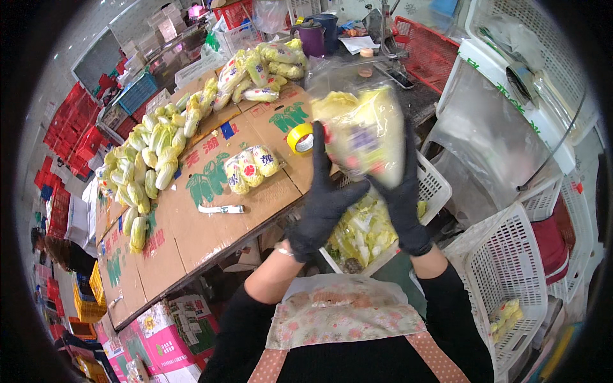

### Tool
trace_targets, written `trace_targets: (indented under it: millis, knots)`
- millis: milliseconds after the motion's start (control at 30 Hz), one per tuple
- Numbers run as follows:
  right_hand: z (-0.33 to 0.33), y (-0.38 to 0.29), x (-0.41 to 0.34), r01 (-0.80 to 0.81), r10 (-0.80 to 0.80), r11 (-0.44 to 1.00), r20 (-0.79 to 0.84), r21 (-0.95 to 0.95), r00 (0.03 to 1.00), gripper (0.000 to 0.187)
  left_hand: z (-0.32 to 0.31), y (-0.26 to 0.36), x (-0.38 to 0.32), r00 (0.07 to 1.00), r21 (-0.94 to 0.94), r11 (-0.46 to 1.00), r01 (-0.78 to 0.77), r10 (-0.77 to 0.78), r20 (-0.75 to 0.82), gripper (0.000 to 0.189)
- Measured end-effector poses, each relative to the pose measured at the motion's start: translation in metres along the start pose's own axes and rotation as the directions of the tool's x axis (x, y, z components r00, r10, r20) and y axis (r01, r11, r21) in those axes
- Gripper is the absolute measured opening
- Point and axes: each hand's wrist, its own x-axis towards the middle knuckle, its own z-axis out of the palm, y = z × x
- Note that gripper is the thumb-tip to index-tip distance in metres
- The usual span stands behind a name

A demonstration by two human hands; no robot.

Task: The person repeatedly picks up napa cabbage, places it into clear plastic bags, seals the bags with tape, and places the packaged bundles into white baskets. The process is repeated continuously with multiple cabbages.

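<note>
Between my two black-gloved hands is a clear plastic bag of baby napa cabbage [366,129], blurred by motion, its loose mouth pointing away from me. My left hand [318,201] presses along its left side, and my right hand [404,206] lies along the right. Just left of the left fingers stands a roll of yellow tape [300,139]. A filled, printed cabbage pack [253,168] lies on the cardboard-covered table [268,210], beside a white-handled knife [221,209]. Below my hands, a white crate [433,184] holds cabbage leaves [366,230].
Loose baby cabbages [148,153] line the table's far left side. Bagged cabbages [261,67] are heaped at the back. A purple jug [311,38] and a phone [400,77] sit beyond. At right stand a white basket [507,268] and hanging plastic bags [493,105]. Another person [67,253] is far left.
</note>
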Motion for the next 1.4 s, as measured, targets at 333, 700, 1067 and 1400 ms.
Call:
trace_targets:
  millis: [333,700,1067,1400]
  knots:
    - [-0.063,-0.013,-0.007,-0.236,0.289,0.928,-0.157,0.289,0.944,0.034,-0.033,-0.059,0.013,0.944,-0.895,0.367,0.254,-0.297,0.146,0.051]
    - [-0.058,0.053,-0.015,-0.633,0.611,0.598,0.231,0.492,0.757,0.040,-0.027,-0.090,-0.007,0.971,-0.143,0.983,0.114,-0.080,0.224,0.057]
    - [0.019,0.122,-0.037,-0.715,0.456,0.648,0.617,0.264,0.641,0.049,-0.147,-0.113,-0.047,0.804,-0.621,0.661,0.422,-0.590,-0.081,0.056]
    - [0.243,0.230,0.016,0.252,0.444,0.647,0.624,-0.720,0.643,0.049,-0.222,-0.191,0.081,0.889,-0.856,0.510,-0.085,-0.350,-0.296,0.066]
